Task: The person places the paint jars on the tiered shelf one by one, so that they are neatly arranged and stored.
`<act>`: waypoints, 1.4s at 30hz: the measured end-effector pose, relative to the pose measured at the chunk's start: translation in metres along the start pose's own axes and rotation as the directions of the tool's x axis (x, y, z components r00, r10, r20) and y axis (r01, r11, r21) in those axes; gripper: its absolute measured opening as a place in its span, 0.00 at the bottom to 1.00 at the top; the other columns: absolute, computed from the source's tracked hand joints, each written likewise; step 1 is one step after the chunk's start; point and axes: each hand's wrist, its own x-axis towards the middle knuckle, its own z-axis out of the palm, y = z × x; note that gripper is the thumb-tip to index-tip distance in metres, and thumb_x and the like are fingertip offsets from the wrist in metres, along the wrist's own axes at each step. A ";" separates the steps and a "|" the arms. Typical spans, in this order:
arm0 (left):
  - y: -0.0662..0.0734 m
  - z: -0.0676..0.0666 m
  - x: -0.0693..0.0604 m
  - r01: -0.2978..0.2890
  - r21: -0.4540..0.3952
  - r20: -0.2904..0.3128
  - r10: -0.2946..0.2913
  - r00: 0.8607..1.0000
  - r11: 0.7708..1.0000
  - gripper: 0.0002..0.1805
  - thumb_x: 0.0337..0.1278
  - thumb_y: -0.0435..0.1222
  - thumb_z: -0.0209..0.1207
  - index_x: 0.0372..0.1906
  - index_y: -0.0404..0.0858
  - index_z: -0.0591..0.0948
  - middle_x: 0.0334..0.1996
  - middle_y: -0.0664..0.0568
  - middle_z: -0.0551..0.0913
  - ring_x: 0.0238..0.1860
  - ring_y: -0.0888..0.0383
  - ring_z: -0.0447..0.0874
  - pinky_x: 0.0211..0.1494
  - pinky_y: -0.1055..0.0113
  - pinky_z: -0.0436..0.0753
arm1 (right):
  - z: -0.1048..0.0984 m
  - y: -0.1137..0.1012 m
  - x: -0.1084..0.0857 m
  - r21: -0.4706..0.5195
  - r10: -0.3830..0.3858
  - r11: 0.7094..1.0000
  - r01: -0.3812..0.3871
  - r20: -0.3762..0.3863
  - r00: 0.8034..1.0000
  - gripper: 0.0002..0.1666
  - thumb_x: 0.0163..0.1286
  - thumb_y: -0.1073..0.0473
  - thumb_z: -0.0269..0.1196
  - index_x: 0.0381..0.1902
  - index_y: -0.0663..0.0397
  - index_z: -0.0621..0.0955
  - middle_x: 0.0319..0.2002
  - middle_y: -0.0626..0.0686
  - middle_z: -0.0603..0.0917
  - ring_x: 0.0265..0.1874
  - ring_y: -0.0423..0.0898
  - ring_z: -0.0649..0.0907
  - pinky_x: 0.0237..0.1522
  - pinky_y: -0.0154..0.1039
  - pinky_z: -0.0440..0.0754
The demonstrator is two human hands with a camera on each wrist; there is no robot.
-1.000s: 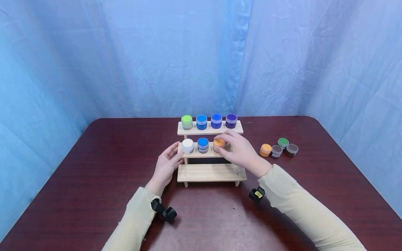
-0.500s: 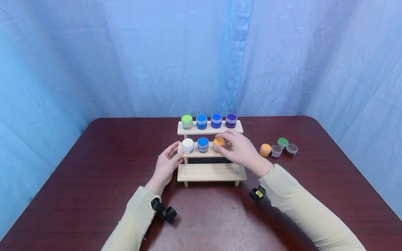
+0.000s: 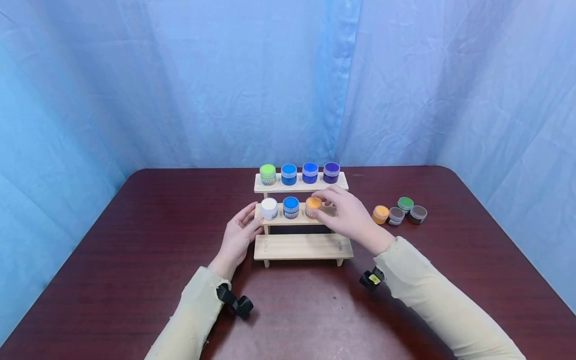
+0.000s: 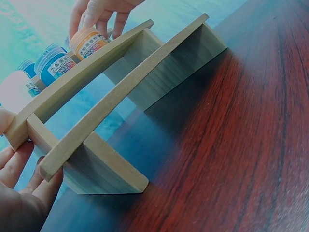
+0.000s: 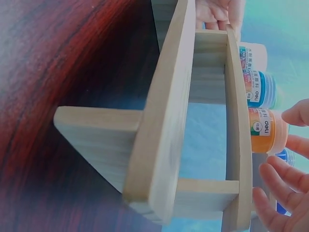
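Note:
A three-tier wooden display stand [image 3: 303,247] stands at the table's middle. My left hand [image 3: 238,235] grips the left end of its middle tier, thumb on top and fingers beneath, as the left wrist view shows. On that tier sit a white paint jar [image 3: 269,209], a blue paint jar [image 3: 290,208] and an orange paint jar [image 3: 313,207] in a row, all upright. My right hand [image 3: 345,212] is around the right side of the orange jar with loosely bent, spread fingers. In the right wrist view its fingertips [image 5: 295,115] are at the jar's lid, not pinching it.
The top tier bears a light green jar [image 3: 267,175], two blue jars [image 3: 289,175] and a purple jar [image 3: 331,173]. To the right on the dark red table [image 3: 135,240] cluster another orange jar [image 3: 380,214], a green jar [image 3: 405,205] and two dark-lidded jars [image 3: 418,214].
My right hand has loosened its fingers from the orange paint jar and shifted slightly right. The jar stays on the middle tier. My left hand has not moved.

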 end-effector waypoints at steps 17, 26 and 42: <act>0.001 0.000 -0.001 0.010 0.002 -0.005 -0.010 1.000 1.000 0.29 0.66 0.26 0.50 0.71 0.33 0.59 0.69 0.39 0.63 0.65 0.47 0.66 0.64 0.51 0.69 | -0.001 0.013 -0.017 0.059 0.005 0.998 -0.001 -0.065 0.998 0.15 0.62 0.59 0.65 0.48 0.54 0.82 0.43 0.52 0.82 0.38 0.47 0.78 0.40 0.46 0.79; 0.001 -0.001 -0.002 0.019 -0.006 -0.010 -0.019 1.000 1.000 0.29 0.66 0.27 0.50 0.71 0.34 0.60 0.69 0.39 0.63 0.64 0.48 0.67 0.64 0.52 0.69 | -0.003 0.018 -0.025 0.077 -0.009 0.997 0.016 -0.091 0.996 0.14 0.62 0.59 0.65 0.45 0.56 0.82 0.38 0.52 0.81 0.35 0.46 0.78 0.37 0.45 0.79; 0.000 -0.004 -0.002 0.014 -0.004 -0.003 -0.014 1.000 1.000 0.29 0.66 0.27 0.50 0.71 0.34 0.60 0.69 0.39 0.62 0.65 0.47 0.66 0.64 0.52 0.69 | -0.006 0.035 -0.040 0.039 -0.033 0.998 0.040 -0.166 0.986 0.14 0.60 0.62 0.66 0.44 0.58 0.83 0.37 0.51 0.82 0.34 0.43 0.78 0.37 0.44 0.78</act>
